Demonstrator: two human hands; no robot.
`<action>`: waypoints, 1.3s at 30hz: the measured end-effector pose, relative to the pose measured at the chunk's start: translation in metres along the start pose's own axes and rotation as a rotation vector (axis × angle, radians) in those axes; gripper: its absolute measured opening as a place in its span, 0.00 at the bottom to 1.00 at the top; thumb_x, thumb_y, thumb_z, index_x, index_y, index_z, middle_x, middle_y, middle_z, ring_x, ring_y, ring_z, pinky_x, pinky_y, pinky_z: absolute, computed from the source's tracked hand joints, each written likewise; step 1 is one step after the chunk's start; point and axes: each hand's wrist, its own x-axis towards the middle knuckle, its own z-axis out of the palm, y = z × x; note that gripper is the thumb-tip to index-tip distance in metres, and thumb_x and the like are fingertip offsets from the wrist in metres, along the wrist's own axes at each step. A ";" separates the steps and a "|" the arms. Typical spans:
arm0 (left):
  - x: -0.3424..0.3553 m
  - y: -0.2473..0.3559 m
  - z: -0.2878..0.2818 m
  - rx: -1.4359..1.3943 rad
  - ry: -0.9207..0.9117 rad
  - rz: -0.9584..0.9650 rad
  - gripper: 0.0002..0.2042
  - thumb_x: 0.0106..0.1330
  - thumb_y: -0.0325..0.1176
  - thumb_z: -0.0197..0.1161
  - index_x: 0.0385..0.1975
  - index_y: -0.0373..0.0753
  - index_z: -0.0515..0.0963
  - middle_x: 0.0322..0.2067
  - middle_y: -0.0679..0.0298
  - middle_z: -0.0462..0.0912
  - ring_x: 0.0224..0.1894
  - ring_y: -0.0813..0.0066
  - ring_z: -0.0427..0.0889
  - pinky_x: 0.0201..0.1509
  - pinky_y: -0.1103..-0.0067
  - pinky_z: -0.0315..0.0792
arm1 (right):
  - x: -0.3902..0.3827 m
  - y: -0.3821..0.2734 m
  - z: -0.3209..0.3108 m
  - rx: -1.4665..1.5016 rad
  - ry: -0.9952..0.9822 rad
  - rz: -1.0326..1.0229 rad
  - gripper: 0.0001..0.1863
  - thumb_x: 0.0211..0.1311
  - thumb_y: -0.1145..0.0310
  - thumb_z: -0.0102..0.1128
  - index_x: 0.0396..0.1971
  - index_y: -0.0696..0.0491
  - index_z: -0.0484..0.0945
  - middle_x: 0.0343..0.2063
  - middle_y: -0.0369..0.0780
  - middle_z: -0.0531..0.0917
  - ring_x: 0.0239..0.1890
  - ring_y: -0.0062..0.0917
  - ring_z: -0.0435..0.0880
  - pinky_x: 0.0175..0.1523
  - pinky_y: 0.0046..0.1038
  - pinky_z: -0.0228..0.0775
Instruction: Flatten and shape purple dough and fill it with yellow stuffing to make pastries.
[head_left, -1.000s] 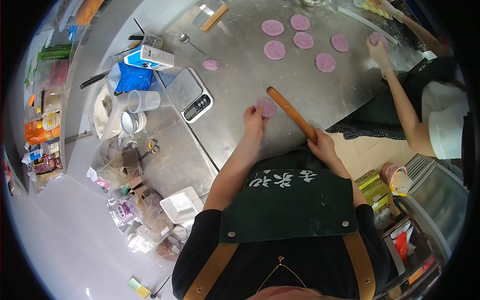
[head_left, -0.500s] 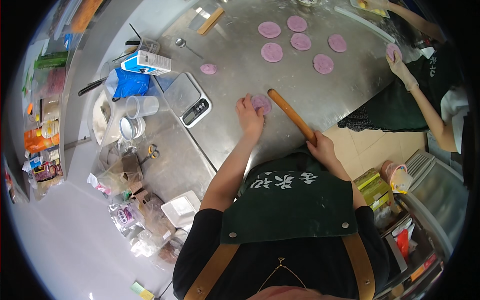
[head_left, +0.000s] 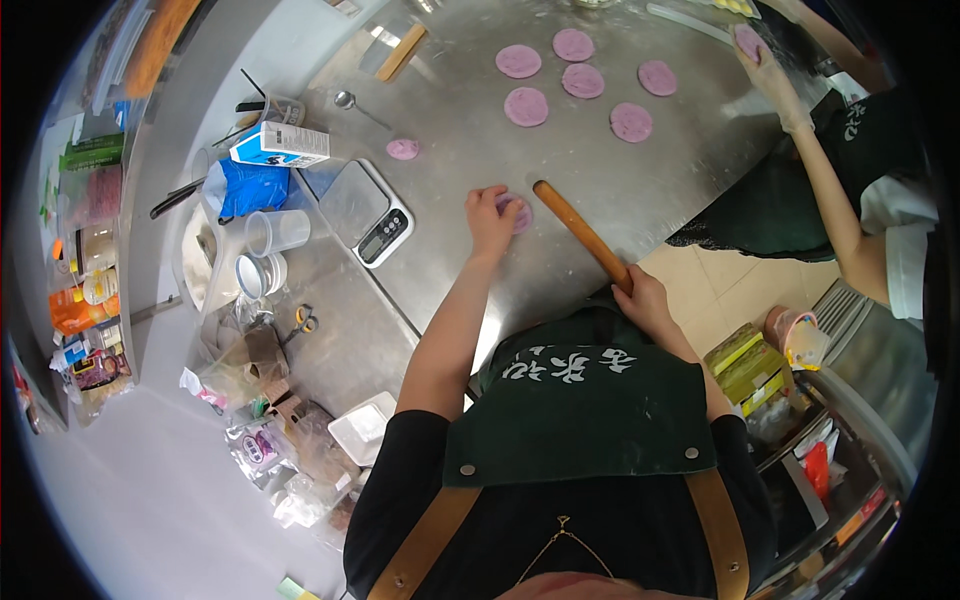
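My left hand (head_left: 488,222) reaches over the steel worktop, its fingers bent over a small round of pinkish-purple dough (head_left: 520,214) and gripping its left edge. The fingers cover part of that round. In my right hand (head_left: 643,300) is the near end of a wooden rolling pin (head_left: 580,232). The pin slants away to the left, and its far tip lies just right of the dough, apart from it. Farther off lie several flat purple dough rounds (head_left: 526,107). A smaller dough piece (head_left: 403,149) sits alone by the scale.
Left of my hand stands a digital scale (head_left: 385,232), with a spoon (head_left: 360,108) and wooden-handled scraper (head_left: 402,53) beyond. A carton (head_left: 280,146), plastic cups (head_left: 278,232) and scissors (head_left: 302,322) crowd the left side. At right, a co-worker's gloved hand (head_left: 768,80) holds a dough round (head_left: 748,42).
My left fingers have closed farther over the dough round's edge. The rolling pin stays in my right hand, hardly moved. The co-worker's gloved hand has moved away and leftward with its dough round.
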 end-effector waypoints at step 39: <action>0.051 0.014 0.013 0.357 0.035 0.460 0.22 0.60 0.29 0.60 0.56 0.37 0.69 0.59 0.51 0.66 0.64 0.49 0.61 0.67 0.55 0.53 | 0.007 -0.014 0.043 -0.274 -0.037 -0.154 0.23 0.56 0.57 0.65 0.43 0.57 0.70 0.32 0.45 0.80 0.27 0.40 0.83 0.29 0.37 0.75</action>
